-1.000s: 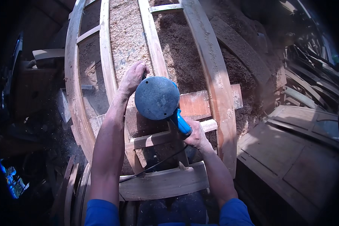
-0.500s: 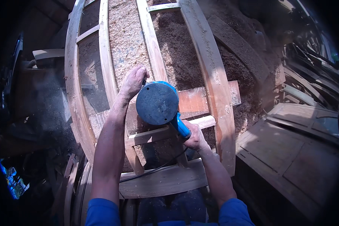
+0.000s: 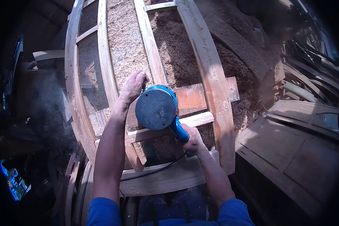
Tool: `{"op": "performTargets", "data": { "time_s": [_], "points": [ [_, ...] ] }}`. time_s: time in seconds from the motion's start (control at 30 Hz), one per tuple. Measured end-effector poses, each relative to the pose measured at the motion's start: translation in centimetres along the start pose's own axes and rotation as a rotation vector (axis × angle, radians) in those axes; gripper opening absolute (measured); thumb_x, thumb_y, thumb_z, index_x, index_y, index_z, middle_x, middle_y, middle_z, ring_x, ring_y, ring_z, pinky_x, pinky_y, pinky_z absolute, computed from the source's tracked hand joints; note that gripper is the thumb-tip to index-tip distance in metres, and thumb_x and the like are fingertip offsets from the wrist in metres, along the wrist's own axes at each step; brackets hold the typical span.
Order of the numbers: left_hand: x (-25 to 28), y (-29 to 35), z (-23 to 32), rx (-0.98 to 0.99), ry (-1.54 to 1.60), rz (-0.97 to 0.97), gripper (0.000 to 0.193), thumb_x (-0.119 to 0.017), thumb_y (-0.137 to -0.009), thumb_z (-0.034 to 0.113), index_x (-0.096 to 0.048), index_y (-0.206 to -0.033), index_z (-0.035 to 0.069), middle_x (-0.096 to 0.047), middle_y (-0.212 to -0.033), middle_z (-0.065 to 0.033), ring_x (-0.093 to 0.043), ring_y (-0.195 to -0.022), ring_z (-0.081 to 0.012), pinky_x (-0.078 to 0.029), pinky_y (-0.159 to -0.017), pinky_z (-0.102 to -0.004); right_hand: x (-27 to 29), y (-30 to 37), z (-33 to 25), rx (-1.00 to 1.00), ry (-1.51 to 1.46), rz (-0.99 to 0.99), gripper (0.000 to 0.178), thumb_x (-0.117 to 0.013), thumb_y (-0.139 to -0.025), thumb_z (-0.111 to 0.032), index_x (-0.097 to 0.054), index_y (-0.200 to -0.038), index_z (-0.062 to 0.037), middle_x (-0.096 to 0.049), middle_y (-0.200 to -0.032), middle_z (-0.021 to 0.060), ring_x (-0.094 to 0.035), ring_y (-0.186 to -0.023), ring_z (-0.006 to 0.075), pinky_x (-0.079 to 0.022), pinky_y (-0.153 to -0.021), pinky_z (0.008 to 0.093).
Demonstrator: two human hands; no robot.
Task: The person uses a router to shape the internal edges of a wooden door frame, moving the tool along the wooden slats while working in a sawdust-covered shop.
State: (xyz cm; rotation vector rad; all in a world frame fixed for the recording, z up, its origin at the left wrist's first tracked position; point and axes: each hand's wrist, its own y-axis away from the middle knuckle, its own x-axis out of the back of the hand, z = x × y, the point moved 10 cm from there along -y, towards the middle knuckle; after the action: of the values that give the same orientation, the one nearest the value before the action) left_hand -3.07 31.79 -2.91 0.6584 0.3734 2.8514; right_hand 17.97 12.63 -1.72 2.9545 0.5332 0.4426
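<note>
Both my hands hold a blue corded power tool (image 3: 156, 109) with a round, flat dark-grey face turned up. My left hand (image 3: 133, 86) is closed around a black grip at the tool's upper left. My right hand (image 3: 194, 138) wraps round the blue rear handle at its lower right, from which a black cord (image 3: 158, 171) runs left. Beneath the tool lies a large wooden frame (image 3: 214, 75) with curved outer rails and inner bars. A short crossbar (image 3: 197, 119) passes just under the tool. The tool's underside is hidden, so I cannot tell where it meets the wood.
Wood shavings (image 3: 126, 41) fill the gaps between the bars. A reddish board (image 3: 190, 98) runs beneath the frame. Panelled wooden pieces (image 3: 275, 147) stand to the right, with stacked strips (image 3: 309, 81) beyond. More offcuts (image 3: 71, 177) lie at the lower left.
The power tool has shifted slightly toward me, and both hands have moved with it. Its round face is tilted a little differently, showing more of the blue rim. The grips are unchanged.
</note>
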Motion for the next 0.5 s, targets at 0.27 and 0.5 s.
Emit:
{"op": "performTargets", "data": {
  "time_s": [0.27, 0.5],
  "points": [
    [-0.9, 1.2, -0.3, -0.021, 0.014, -0.03, 0.038, -0.041, -0.097, 0.03, -0.06, -0.081, 0.002, -0.054, -0.067, -0.0064, -0.052, -0.063, -0.0171, -0.044, -0.061, -0.0332, -0.8, 1.7, 0.7, 0.008, 0.026, -0.005, 0.044, -0.071, -0.062, -0.007, -0.061, -0.105, -0.0057, -0.065, -0.086, 0.0118, -0.067, -0.076, 0.0291, -0.052, -0.069, 0.0359],
    [-1.8, 2.9, 1.2, -0.011, -0.004, -0.036, 0.036, -0.042, -0.098, 0.029, -0.059, -0.081, 0.003, -0.049, -0.067, -0.0036, -0.047, -0.063, -0.0132, -0.04, -0.061, -0.0308, -1.0, 3.1, 0.8, -0.044, -0.011, 0.025, 0.038, -0.071, -0.063, -0.008, -0.061, -0.1, -0.0075, -0.064, -0.085, 0.0112, -0.067, -0.077, 0.0302, -0.052, -0.07, 0.0358]
  ]
}}
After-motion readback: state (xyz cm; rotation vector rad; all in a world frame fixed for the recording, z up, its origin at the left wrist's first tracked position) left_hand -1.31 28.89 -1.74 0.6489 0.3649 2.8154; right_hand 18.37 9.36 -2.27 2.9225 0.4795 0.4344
